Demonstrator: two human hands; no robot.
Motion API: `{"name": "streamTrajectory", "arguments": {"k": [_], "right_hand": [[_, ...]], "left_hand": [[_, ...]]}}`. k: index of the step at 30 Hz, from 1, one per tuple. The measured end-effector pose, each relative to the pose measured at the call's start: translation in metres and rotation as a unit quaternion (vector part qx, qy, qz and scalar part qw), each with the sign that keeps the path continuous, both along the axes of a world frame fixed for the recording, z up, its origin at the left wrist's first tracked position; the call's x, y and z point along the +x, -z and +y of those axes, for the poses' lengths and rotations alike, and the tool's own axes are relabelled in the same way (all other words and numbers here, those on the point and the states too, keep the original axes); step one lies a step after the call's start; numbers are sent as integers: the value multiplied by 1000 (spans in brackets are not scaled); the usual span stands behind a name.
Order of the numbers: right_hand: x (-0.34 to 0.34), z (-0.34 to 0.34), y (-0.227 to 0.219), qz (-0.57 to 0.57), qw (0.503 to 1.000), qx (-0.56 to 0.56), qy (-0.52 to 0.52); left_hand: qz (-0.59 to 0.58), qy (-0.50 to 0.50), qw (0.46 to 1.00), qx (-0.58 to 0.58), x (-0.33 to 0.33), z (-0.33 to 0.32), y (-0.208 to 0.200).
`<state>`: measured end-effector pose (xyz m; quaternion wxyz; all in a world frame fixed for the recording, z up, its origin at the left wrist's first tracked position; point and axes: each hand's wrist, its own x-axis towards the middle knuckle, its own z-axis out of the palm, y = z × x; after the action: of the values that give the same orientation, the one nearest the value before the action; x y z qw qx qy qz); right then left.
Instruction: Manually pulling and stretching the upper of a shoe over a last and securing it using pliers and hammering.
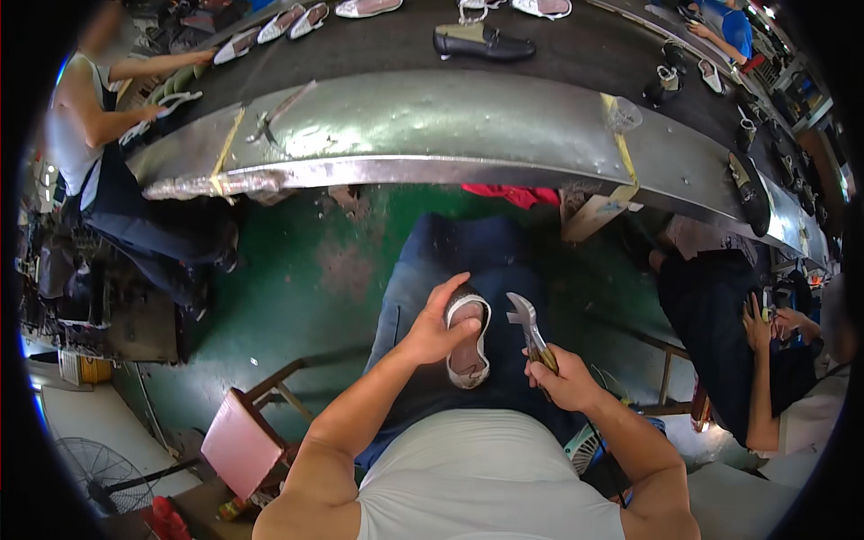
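My left hand (434, 331) grips a low shoe (467, 358) with a pale rim and brown inside, its thumb in the opening and its fingers round the dark end. The shoe is over my lap, its open side facing up. In my right hand (565, 382) is a pair of lasting pincers (525, 315), with a curved metal head pointing up and away from me. The pincers are beside the shoe, apart from it. My fingers are wrapped round the handles.
Ahead runs a dark conveyor belt (360, 56) with a metal edge (378, 117), carrying a black loafer (484, 42) and several other shoes. A metal hand tool (270, 121) lies on the edge. Co-workers are at left and right. A pink-seated chair (238, 443) and a fan (94, 477) stand lower left.
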<state>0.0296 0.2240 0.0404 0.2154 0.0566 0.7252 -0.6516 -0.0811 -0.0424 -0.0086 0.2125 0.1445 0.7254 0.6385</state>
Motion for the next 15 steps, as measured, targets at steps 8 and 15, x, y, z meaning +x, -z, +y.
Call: {"name": "streamTrajectory", "arguments": {"k": [8, 15], "right_hand": [[-9, -32, -21, -93, 990, 1, -106], [-42, -27, -30, -195, 966, -120, -123]], "left_hand": [[83, 36, 996, -7, 1, -11, -7], [65, 17, 997, -46, -5, -19, -4]]}}
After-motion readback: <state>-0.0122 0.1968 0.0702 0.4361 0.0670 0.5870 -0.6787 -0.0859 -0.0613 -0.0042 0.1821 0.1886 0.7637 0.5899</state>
